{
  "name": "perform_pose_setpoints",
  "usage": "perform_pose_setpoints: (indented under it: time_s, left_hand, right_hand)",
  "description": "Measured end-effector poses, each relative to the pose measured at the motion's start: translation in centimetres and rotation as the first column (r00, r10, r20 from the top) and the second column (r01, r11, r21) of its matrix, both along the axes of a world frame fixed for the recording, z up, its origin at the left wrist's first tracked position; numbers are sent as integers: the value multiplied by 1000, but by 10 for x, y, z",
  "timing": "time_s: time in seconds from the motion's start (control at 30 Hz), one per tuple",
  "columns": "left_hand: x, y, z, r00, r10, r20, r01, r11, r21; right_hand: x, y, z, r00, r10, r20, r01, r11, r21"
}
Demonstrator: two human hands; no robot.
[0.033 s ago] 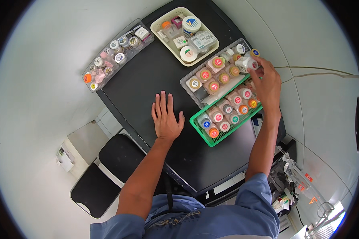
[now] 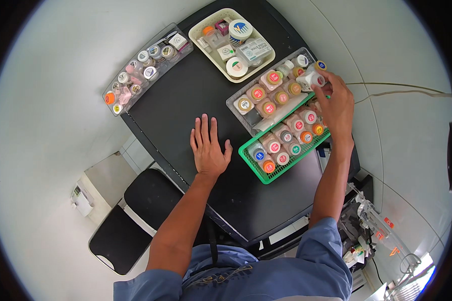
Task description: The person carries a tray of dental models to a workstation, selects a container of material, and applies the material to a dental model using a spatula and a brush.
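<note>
My left hand (image 2: 211, 150) lies flat on the black tabletop (image 2: 186, 90), fingers stretched and holding nothing. At the right, my right hand (image 2: 335, 103) grips a small clear bottle (image 2: 305, 79) by its pale lid between thumb and fingers. The bottle is tilted on its side over the far right end of a clear plastic tray (image 2: 240, 119). That tray holds several bottles with gold lids and round labels. Nearer to me, alongside it, a green basket (image 2: 266, 181) carries more bottles with white, orange, blue and green tops. My right hand partly hides the basket's far end.
A cream basket (image 2: 200, 51) with jars and small boxes stands at the far edge. Another clear tray (image 2: 129, 106) of small jars sits along the left edge. Black chairs (image 2: 118, 238) stand at the lower left. A wall (image 2: 402, 130) with a cable runs along the right.
</note>
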State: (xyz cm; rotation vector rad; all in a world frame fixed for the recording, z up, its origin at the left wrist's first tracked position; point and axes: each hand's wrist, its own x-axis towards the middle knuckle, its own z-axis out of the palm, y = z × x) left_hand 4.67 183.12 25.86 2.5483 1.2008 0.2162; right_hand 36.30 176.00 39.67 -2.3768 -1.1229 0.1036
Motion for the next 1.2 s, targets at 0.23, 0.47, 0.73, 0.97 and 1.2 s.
perform_pose_setpoints:
  time_s: [0.23,0.47,0.73,0.97,1.2]
  left_hand:
    - [0,0,0,1000,-8,-11,9,1000,27]
    - [0,-2,0,1000,-5,14,4,999,46]
    - [2,-2,1,999,-32,26,30,997,68]
    - [3,-2,1,1000,-26,15,25,996,91]
    - [4,-4,1,999,-33,22,31,995,96]
  right_hand:
    - [0,-11,32,986,-130,-103,157,933,323]
    - [-2,-41,39,965,-260,-23,236,832,502]
    - [-17,-63,14,951,-271,-152,310,836,453]
    - [-18,-67,3,938,-272,-216,346,792,503]
    - [-6,-57,11,947,-253,-198,321,774,545]
